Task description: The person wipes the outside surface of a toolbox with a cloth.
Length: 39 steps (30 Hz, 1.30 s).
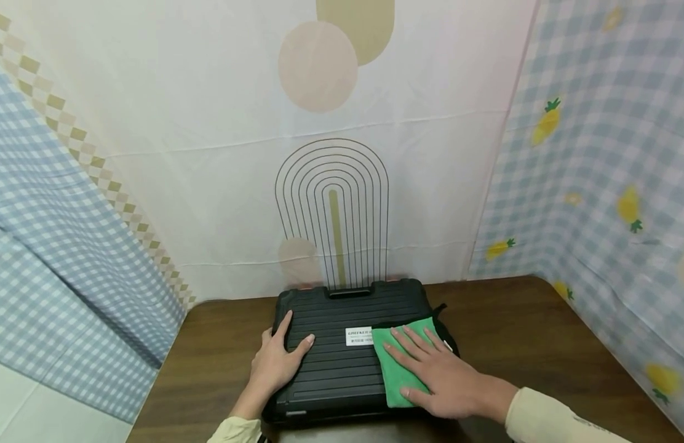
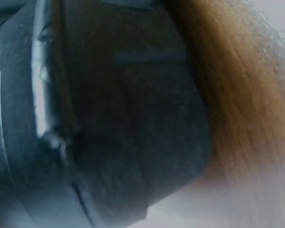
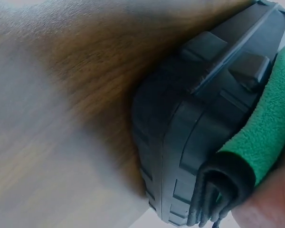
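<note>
A black ribbed plastic case (image 1: 331,369) with a white label (image 1: 358,336) lies flat on the wooden table. My right hand (image 1: 438,372) is spread flat on a green cloth (image 1: 394,369) with a black edge, pressing it to the case's right part. In the right wrist view the folded cloth (image 3: 268,128) hangs over the case's edge. My left hand (image 1: 277,360) rests on the case's left side, thumb apart from the fingers. The left wrist view shows only a corner of the case (image 2: 133,118) and the table; the hand is not seen there.
The brown wooden table (image 1: 519,344) extends on both sides of the case. A pale patterned curtain (image 1: 226,203) hangs behind it, close to the case's handle side. Checked cloths (image 1: 82,246) hang at the left and right.
</note>
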Motion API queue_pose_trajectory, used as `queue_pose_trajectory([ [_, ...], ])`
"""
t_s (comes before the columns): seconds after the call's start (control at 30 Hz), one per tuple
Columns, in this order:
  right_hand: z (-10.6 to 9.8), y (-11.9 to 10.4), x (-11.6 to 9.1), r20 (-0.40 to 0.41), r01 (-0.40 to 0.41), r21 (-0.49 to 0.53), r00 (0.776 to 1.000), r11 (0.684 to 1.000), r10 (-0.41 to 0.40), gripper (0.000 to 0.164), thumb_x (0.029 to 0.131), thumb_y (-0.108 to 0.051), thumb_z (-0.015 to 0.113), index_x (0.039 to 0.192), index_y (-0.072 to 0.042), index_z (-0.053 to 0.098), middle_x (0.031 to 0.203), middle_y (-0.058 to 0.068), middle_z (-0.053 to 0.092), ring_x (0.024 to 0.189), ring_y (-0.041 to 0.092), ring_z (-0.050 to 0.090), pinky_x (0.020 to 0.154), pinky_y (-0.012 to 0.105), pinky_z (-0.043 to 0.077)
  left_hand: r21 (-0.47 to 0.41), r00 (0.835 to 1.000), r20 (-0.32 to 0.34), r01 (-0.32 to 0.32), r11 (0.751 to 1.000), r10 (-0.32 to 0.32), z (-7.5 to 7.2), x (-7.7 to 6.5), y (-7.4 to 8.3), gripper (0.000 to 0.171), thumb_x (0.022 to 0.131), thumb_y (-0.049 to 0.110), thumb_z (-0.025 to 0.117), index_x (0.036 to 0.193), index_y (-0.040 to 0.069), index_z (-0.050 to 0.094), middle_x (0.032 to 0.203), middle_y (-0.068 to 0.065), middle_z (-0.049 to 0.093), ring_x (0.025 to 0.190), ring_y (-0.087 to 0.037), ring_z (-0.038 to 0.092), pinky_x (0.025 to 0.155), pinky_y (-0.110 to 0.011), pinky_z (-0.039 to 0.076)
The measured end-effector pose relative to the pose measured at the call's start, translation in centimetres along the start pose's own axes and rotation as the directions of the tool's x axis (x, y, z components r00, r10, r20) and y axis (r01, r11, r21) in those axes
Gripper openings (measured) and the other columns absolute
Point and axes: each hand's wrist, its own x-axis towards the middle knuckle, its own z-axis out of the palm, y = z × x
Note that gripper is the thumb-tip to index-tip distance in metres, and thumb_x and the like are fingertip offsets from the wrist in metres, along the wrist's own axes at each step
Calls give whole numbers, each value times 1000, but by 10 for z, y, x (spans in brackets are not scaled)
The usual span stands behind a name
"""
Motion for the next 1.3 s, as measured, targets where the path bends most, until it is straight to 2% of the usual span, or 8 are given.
queue_pose_trajectory([
  [0.2, 6, 2, 2, -24, 48, -150, 998, 987, -53, 100, 96, -78, 57, 174, -28, 18, 182, 10, 13, 168, 44, 16, 126, 78, 18, 9, 1000, 6, -6, 1000, 6, 1, 1, -1, 90, 98, 75, 57, 172, 34, 26, 164, -36, 36, 120, -66, 61, 96, -79, 47],
  [0.3, 7, 1, 3, -27, 52, -215, 998, 975, -59, 109, 90, -80, 64, 174, -29, 16, 182, 11, 14, 167, 44, 18, 125, 78, 21, 12, 1000, 7, -15, 1000, 15, 2, 1, -1, 89, 99, 75, 56, 172, 34, 26, 165, -37, 35, 120, -66, 61, 96, -79, 48],
  [0.37, 8, 0, 5, -26, 48, -231, 998, 972, -56, 107, 92, -78, 64, 174, -29, 15, 182, 9, 14, 167, 43, 18, 126, 77, 22, 11, 1000, 6, -18, 1000, 17, 2, 1, 0, 90, 98, 76, 56, 172, 34, 26, 165, -36, 35, 121, -66, 61, 96, -79, 48],
  [0.6, 6, -4, 19, 1, 82, -244, 996, 966, -85, 91, 102, -74, 50, 174, -29, 17, 182, 8, 16, 168, 41, 18, 126, 76, 22, 6, 1000, -1, -25, 1000, 25, 1, 0, 0, 89, 98, 76, 56, 171, 34, 27, 167, -35, 34, 124, -66, 60, 98, -80, 47],
  [0.77, 2, -7, 34, 44, 105, -215, 994, 971, -98, 85, 106, -65, 53, 174, -29, 17, 182, 9, 13, 168, 41, 15, 127, 77, 18, 12, 1000, 2, -22, 1000, 22, -1, 1, -1, 90, 98, 77, 55, 172, 33, 27, 167, -35, 33, 127, -67, 58, 99, -81, 46],
  [1.0, 2, -5, 60, 70, 60, -194, 996, 979, -47, 75, 111, -54, 48, 174, -28, 17, 183, 7, 9, 170, 38, 8, 129, 76, 13, 26, 1000, 16, -11, 1000, 11, -1, 2, -4, 89, 99, 76, 55, 172, 34, 25, 168, -35, 32, 126, -67, 59, 100, -81, 45],
  [1.3, -10, 7, 96, 90, 4, -160, 996, 987, 11, 72, 111, -47, 52, 173, -28, 20, 183, 10, 9, 170, 41, 6, 129, 77, 8, 17, 1000, 14, -13, 1000, 13, 2, 2, -2, 89, 99, 76, 55, 172, 34, 26, 168, -35, 32, 127, -68, 57, 100, -83, 44],
])
